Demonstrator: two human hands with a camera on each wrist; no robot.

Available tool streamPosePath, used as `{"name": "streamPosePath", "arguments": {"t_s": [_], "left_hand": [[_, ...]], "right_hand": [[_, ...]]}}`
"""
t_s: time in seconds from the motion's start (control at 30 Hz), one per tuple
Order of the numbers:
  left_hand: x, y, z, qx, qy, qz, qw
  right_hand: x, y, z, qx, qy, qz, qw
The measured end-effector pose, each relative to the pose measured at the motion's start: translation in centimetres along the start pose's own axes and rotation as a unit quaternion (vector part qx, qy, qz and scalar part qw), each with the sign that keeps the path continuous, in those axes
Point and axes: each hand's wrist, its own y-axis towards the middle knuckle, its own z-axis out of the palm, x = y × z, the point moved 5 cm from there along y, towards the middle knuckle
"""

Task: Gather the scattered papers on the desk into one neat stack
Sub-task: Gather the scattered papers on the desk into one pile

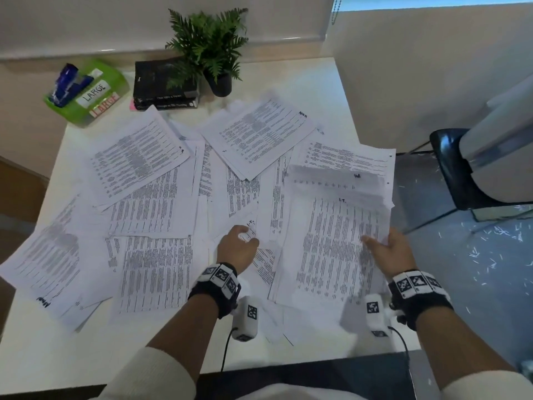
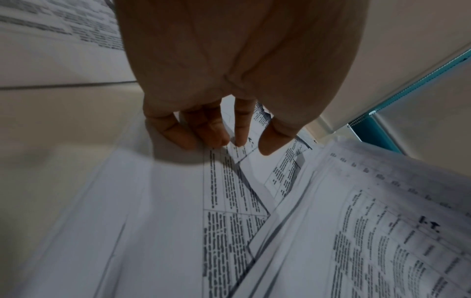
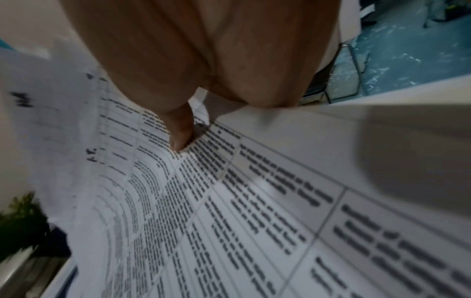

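Several printed sheets (image 1: 144, 180) lie scattered and overlapping across the white desk (image 1: 43, 356). My right hand (image 1: 380, 243) grips a sheaf of papers (image 1: 334, 243) at its right edge. Its thumb (image 3: 179, 131) lies on the top page (image 3: 254, 201), and the other fingers are hidden beneath. The sheaf is tilted up off the desk near the right edge. My left hand (image 1: 245, 236) sits at the desk's middle. Its fingers (image 2: 211, 133) are curled onto the corner of a loose sheet (image 2: 224, 201), with the thumb close beside them.
At the back stand a green box (image 1: 95, 96) labelled LARGE with a blue stapler (image 1: 67, 82) on it, a stack of black books (image 1: 164, 85) and a potted fern (image 1: 210, 53). A black chair (image 1: 455, 168) is past the desk's right edge.
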Motion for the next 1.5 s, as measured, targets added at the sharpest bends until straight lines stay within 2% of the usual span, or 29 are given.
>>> {"name": "streamPosePath", "arguments": {"t_s": [0.2,0.3,0.37,0.43,0.5,0.57,0.67,0.8,0.87,0.9,0.97,1.03,1.07,1.1,1.17,1.23,1.3,1.37,1.5], "left_hand": [[-0.6,-0.8,-0.7,0.008,0.020,0.030,0.999],[-1.8,-1.7,-0.8,0.002,-0.057,0.078,0.995],[-2.8,-1.7,-0.5,0.025,-0.116,0.102,0.988],[-3.8,-1.7,-0.1,0.063,-0.097,0.116,0.986],[-4.1,-1.5,-0.1,0.072,-0.034,0.105,0.991],[-4.0,-1.1,-0.5,0.053,0.008,0.089,0.995],[-3.8,0.1,-0.7,0.051,0.053,0.106,0.992],[-4.3,1.6,-1.0,0.134,0.037,0.104,0.985],[-4.5,2.5,-1.2,0.149,0.025,0.097,0.984],[-4.5,2.7,-1.3,0.147,0.025,0.098,0.984],[-4.1,3.2,-1.4,0.122,0.029,0.110,0.986],[-3.7,3.3,-1.9,0.093,0.013,0.121,0.988],[-3.4,3.3,-2.3,0.083,-0.006,0.120,0.989],[-3.0,3.2,-2.7,0.076,-0.028,0.116,0.990],[-2.0,2.9,-3.6,0.064,-0.089,0.091,0.990],[-0.8,3.0,-4.5,0.049,-0.167,0.048,0.984],[0.2,3.3,-5.1,0.043,-0.224,0.022,0.973],[0.7,3.3,-5.5,0.044,-0.261,0.009,0.964],[0.4,3.1,-6.3,0.048,-0.294,0.014,0.954]], "right_hand": [[0.5,0.2,-0.5,-0.015,0.174,0.048,0.984],[0.5,0.5,1.3,0.019,0.262,0.090,0.961],[1.4,0.0,3.0,0.048,0.291,0.095,0.951],[1.8,-0.4,4.9,0.076,0.290,0.095,0.949],[1.9,-0.8,6.6,0.088,0.250,0.104,0.959],[1.6,-0.7,7.6,0.107,0.182,0.094,0.973],[2.2,-0.4,8.3,0.134,0.072,0.041,0.988],[4.0,0.6,8.1,0.180,0.016,0.007,0.984],[4.7,1.9,7.9,0.205,-0.048,-0.017,0.977],[5.4,2.6,7.5,0.183,-0.078,-0.036,0.979],[5.8,4.8,5.6,0.049,-0.115,-0.042,0.991],[5.1,7.0,2.3,-0.119,-0.107,0.015,0.987],[4.4,7.8,0.8,-0.165,-0.112,0.057,0.978],[3.6,8.5,-0.4,-0.182,-0.135,0.102,0.969],[1.9,9.3,-1.9,-0.172,-0.171,0.171,0.955],[1.2,9.1,-2.2,-0.158,-0.145,0.194,0.957],[1.1,8.6,-2.1,-0.156,-0.128,0.181,0.962],[1.4,7.8,-1.9,-0.184,-0.105,0.152,0.966],[1.5,5.7,-1.6,-0.215,-0.006,0.075,0.974]]}}
